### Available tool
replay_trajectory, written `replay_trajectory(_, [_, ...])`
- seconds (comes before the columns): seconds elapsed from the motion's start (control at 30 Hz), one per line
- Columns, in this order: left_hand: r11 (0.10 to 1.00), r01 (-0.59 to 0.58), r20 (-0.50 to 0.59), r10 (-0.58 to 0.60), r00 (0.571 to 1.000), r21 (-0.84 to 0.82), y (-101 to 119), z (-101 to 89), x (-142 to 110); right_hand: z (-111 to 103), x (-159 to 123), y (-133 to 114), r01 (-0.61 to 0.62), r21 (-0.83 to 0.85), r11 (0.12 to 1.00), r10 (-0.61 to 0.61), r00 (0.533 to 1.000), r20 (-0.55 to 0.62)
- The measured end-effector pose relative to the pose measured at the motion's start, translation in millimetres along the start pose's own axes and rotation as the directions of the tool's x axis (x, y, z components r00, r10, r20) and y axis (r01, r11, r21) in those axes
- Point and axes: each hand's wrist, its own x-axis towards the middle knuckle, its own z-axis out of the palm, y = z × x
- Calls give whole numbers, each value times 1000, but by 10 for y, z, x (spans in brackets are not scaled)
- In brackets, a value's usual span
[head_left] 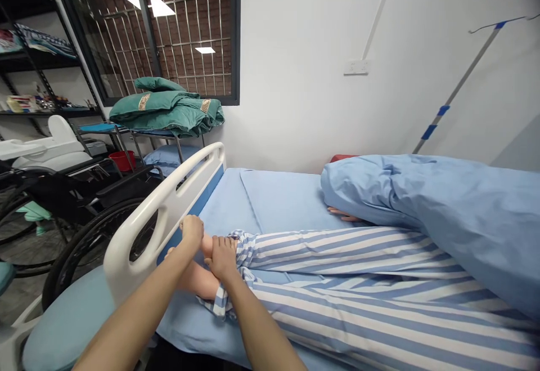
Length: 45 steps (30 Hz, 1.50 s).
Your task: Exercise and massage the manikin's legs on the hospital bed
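A training manikin lies on its back on a hospital bed, in blue-and-white striped trousers with its bare feet near the white footboard. My left hand grips the top of the farther foot. My right hand is closed around an ankle just below the trouser cuff. A blue blanket covers the manikin's upper body, and only its fingers show beneath the fold. Its head is hidden.
A black wheelchair stands beyond the footboard. Folded green cloth lies on a metal cart by the barred window. Black shelves hold supplies at the left. A pale blue pad lies at the bed's near end.
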Motion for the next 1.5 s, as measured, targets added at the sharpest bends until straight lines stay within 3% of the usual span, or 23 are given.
replay_trajectory(0.27, [999, -34, -33, 33, 999, -24, 129, 179, 110, -24, 31, 8, 15, -24, 1000, -14, 999, 45])
replay_trajectory(0.37, [996, 69, -53, -72, 996, -57, 200, 339, -126, -19, 33, 7, 9, -34, 999, -7, 999, 49])
replay_trajectory(0.43, [965, 255, -70, -259, 963, -66, 273, 484, -369, 6, 36, 14, 9, -49, 999, -6, 998, 61])
replay_trajectory(0.47, [911, 406, -98, -412, 906, -72, 314, 554, -486, 22, 37, 20, 8, -58, 998, -4, 998, 68])
replay_trajectory(0.5, [786, 608, -159, -619, 769, -115, 355, 613, -586, 40, 39, 27, 7, -64, 998, -3, 998, 70])
replay_trajectory(0.57, [608, 761, -250, -792, 557, -228, 425, 683, -715, 71, 43, 38, 6, -66, 998, -2, 998, 59])
replay_trajectory(0.6, [567, 773, -275, -821, 500, -285, 448, 691, -743, 80, 44, 41, 8, -64, 998, -5, 999, 49])
replay_trajectory(0.63, [570, 753, -285, -820, 497, -327, 457, 683, -753, 85, 44, 40, 12, -63, 998, -10, 999, 40])
replay_trajectory(0.7, [588, 711, -272, -809, 521, -386, 409, 632, -743, 78, 43, 31, 28, -61, 998, -26, 999, 30])
replay_trajectory(0.73, [653, 645, -289, -756, 587, -398, 346, 597, -737, 68, 40, 22, 30, -59, 998, -28, 999, 29])
replay_trajectory(0.77, [755, 526, -332, -649, 685, -391, 254, 559, -737, 55, 37, 13, 28, -53, 998, -27, 999, 27])
replay_trajectory(0.8, [862, 356, -389, -486, 782, -360, 139, 521, -746, 41, 34, 3, 21, -44, 999, -20, 999, 26])
replay_trajectory(0.83, [941, 154, -450, -282, 847, -301, 7, 486, -765, 27, 31, -7, 10, -33, 999, -9, 1000, 29])
replay_trajectory(0.87, [974, -37, -499, -81, 863, -222, -133, 455, -795, 14, 29, -17, -2, -21, 1000, 2, 999, 34])
replay_trajectory(0.9, [975, -164, -528, 63, 847, -147, -267, 430, -835, 1, 29, -27, -12, -10, 1000, 12, 999, 41])
replay_trajectory(0.93, [973, -211, -546, 128, 828, -92, -387, 413, -880, -13, 31, -37, -21, 0, 1000, 21, 999, 46])
replay_trajectory(1.03, [990, -133, -559, 85, 825, -46, -591, 405, -1014, -76, 42, -77, -46, 14, 999, 45, 997, 65])
replay_trajectory(1.17, [996, -32, -450, -11, 893, -86, -579, 397, -1057, -258, -21, -175, -80, 69, 994, 73, 993, 91])
replay_trajectory(1.33, [991, -68, -240, 39, 970, -114, -542, 250, -882, -484, -317, -346, 92, 205, 975, -92, 996, -12])
replay_trajectory(1.43, [988, -143, -145, 132, 981, -67, -528, 146, -794, -490, -453, -436, 149, 189, 971, -183, 967, 178])
replay_trajectory(1.5, [983, -184, -118, 181, 976, -15, -506, 102, -760, -435, -479, -467, 88, 110, 990, -121, 931, 343])
